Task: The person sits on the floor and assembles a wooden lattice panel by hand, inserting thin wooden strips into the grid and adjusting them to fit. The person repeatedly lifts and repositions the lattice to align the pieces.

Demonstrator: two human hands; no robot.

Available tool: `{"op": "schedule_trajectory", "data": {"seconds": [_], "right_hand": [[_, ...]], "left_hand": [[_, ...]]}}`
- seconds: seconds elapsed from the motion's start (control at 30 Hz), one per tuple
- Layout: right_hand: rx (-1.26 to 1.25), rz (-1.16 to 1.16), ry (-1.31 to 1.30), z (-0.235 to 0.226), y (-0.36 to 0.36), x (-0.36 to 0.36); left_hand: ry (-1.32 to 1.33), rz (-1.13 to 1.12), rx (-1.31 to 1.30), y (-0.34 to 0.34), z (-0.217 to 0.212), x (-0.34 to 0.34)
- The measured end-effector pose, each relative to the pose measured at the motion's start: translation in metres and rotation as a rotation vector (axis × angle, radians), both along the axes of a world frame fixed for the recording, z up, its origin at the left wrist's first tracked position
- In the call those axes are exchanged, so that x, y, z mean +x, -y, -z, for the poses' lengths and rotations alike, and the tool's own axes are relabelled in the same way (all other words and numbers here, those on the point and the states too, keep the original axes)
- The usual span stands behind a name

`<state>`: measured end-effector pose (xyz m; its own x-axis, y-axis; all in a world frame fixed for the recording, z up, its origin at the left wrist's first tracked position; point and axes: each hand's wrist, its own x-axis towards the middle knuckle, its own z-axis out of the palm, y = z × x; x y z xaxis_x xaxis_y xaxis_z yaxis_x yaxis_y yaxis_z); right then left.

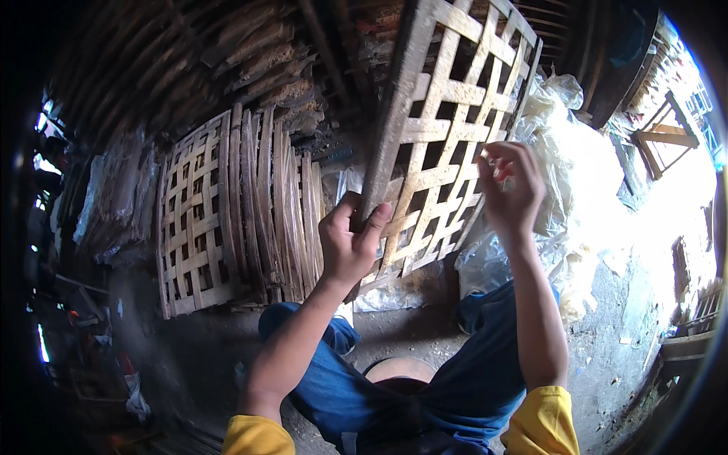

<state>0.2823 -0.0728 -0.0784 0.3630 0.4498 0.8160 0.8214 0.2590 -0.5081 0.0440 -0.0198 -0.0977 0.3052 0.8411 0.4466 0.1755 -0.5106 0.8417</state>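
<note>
A woven bamboo-strip panel [444, 133] with a wooden edge frame stands tilted in front of me, its open lattice facing right. My left hand [353, 239] is closed round the panel's near left edge, with the thumb on the lattice side. My right hand [513, 186] is raised by the panel's right side, its fingers curled in toward the thumb. What lies between those fingers, if anything, is too small to make out. Whether the right fingertips touch the lattice I cannot tell.
Several similar woven panels [193, 220] stand upright in a row at the left. Crumpled clear plastic sheeting [572, 167] is heaped at the right. Between my knees is a round stool top [400, 370]. A wooden frame [667, 136] stands at the far right, in bright light.
</note>
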Motion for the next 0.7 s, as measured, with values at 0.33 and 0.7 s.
{"op": "schedule_trajectory", "data": {"seconds": [0.33,0.7], "right_hand": [[0.020,-0.027,0.006,-0.006,-0.005,-0.010],[0.232,0.655,-0.161,0.006,0.013,0.110]], "left_hand": [[-0.187,0.102,0.067,0.007,0.010,0.010],[-0.265,0.290,0.094,0.011,0.006,0.016]]}}
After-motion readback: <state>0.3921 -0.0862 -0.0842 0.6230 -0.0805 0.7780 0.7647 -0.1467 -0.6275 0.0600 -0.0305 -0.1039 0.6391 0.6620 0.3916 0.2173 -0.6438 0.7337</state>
